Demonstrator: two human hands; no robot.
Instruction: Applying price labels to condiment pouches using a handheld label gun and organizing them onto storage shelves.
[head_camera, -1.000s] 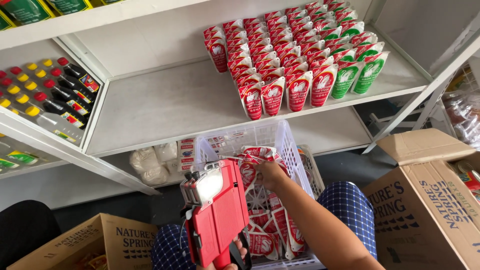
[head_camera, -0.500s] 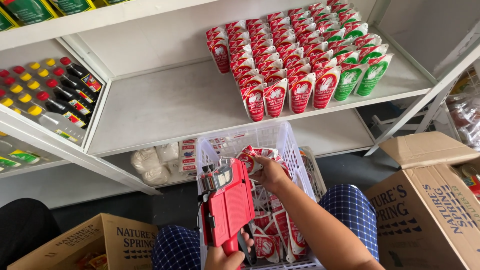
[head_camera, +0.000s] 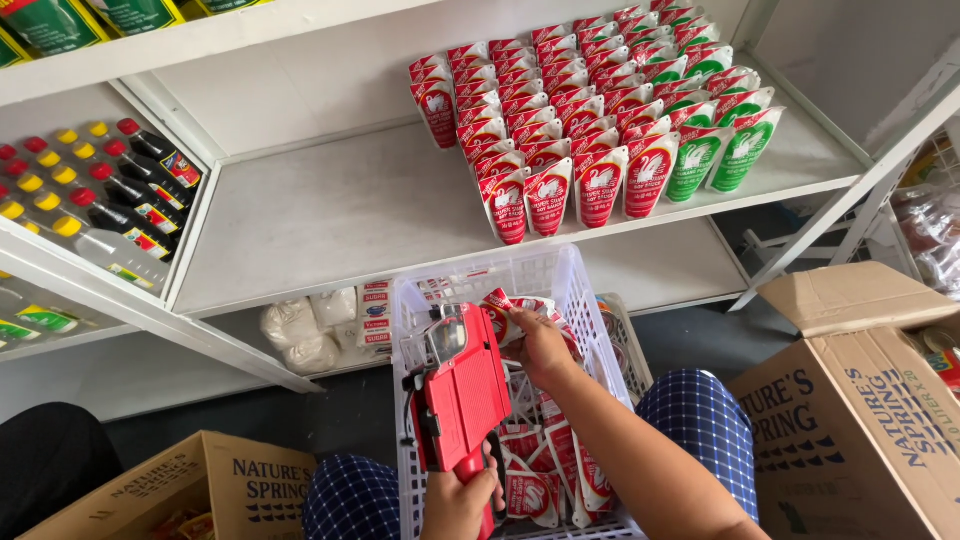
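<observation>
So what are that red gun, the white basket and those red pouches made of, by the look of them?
The red price-label gun in the left hand looks like hard moulded plastic, smooth and slightly glossy. The white basket also seems rigid plastic, its walls an open lattice. The red pouch the right hand grips appears to be thin flexible film, printed, shiny and crinkled.

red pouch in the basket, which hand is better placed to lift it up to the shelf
Right, likely. The right hand already grips a red pouch in the white basket, while the left hand is occupied holding the red price gun.
</observation>
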